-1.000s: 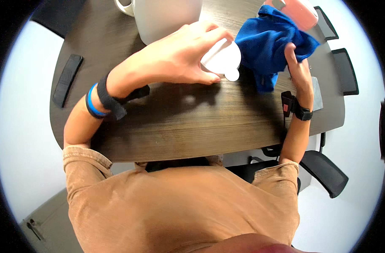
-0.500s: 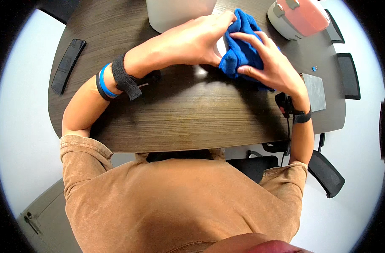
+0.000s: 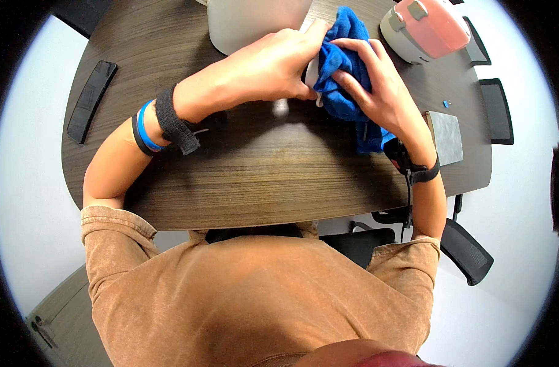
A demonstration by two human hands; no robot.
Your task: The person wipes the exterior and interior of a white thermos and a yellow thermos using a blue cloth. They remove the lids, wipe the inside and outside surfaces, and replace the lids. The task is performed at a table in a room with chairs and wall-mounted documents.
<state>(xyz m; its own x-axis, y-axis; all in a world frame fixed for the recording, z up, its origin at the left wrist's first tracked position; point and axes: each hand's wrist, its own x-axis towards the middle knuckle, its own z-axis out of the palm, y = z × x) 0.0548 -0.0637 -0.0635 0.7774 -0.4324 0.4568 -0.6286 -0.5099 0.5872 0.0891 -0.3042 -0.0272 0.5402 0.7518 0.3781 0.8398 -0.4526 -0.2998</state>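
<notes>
At the far side of the table, both hands meet around a white object [image 3: 312, 73] that is mostly covered, so its kind is hidden. My left hand [image 3: 285, 64] grips it from the left, with thumb and fingers curled about its edge. Over its right side lies a bunched blue cloth [image 3: 342, 101]. My right hand [image 3: 380, 88] is closed on this cloth, fingers over the top and thumb pressed into the folds. One loose end of the cloth hangs below the right palm, beside the wrist.
Just beyond my left forearm stands a large white container [image 3: 255, 27]. A pink-and-white appliance [image 3: 426, 30] sits at the far right. The wooden table [image 3: 255, 183] also bears a long black device [image 3: 92, 101], a grey notebook [image 3: 446, 137] and a small blue scrap [image 3: 446, 104]. Black chairs [image 3: 496, 111] line the right.
My right thumb and fingers have shifted over the cloth, bunching it differently. More of its loose end now hangs below the right hand. The whole view has shifted slightly.
</notes>
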